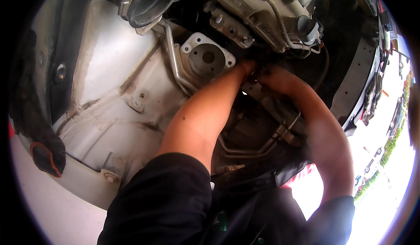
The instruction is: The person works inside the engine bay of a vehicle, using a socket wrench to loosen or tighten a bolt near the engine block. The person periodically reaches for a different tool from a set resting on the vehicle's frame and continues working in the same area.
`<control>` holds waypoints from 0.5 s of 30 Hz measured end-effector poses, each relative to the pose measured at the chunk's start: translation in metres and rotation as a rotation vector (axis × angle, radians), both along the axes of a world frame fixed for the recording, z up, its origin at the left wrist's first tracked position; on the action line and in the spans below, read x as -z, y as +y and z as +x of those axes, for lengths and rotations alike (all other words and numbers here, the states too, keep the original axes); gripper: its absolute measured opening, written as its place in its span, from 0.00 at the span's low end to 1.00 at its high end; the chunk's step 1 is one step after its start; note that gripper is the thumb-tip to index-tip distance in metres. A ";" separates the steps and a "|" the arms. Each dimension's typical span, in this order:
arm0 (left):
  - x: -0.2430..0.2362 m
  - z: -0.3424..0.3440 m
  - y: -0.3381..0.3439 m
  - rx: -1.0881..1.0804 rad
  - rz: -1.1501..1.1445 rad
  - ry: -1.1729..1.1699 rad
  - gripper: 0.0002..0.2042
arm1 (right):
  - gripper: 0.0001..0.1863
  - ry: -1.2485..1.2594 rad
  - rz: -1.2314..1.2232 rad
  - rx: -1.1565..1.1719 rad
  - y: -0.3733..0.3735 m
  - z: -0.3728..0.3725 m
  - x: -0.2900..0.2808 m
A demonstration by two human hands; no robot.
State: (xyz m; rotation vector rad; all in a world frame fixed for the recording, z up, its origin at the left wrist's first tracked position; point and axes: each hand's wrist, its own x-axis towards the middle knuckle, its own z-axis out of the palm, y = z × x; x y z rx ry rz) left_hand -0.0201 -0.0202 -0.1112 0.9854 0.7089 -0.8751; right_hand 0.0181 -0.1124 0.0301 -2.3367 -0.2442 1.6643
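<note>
Both forearms reach into an engine bay. My left hand (246, 69) is deep beside a flanged metal mounting plate (197, 44) with a large round opening, its fingers mostly hidden in shadow beneath the engine assembly (258, 9). My right hand (275, 76) is just to its right, fingers curled at a small dark part (254, 75) that I cannot make out. A metal bracket assembly (229, 28) with bolts hangs just above the hands. Below them, bent metal pipes (232, 151) run across the dark cavity.
A pale inner body panel (111, 39) fills the left side, with a bent pipe (170, 52) along it and a round duct (146, 6) at the top. A dark fabric item (50, 157) lies along the far left edge. A perforated edge panel (356, 70) borders the right, beyond which bright outdoor ground shows.
</note>
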 end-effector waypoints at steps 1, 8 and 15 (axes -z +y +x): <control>0.011 -0.005 0.008 -0.041 -0.065 0.003 0.10 | 0.16 0.145 -0.066 0.165 0.015 -0.001 -0.008; 0.004 0.009 -0.003 0.042 -0.110 0.113 0.11 | 0.12 -0.295 0.118 -0.782 -0.019 -0.001 0.028; 0.043 0.006 -0.004 0.790 0.512 -0.818 0.17 | 0.15 -0.465 0.236 -0.815 -0.040 -0.021 0.068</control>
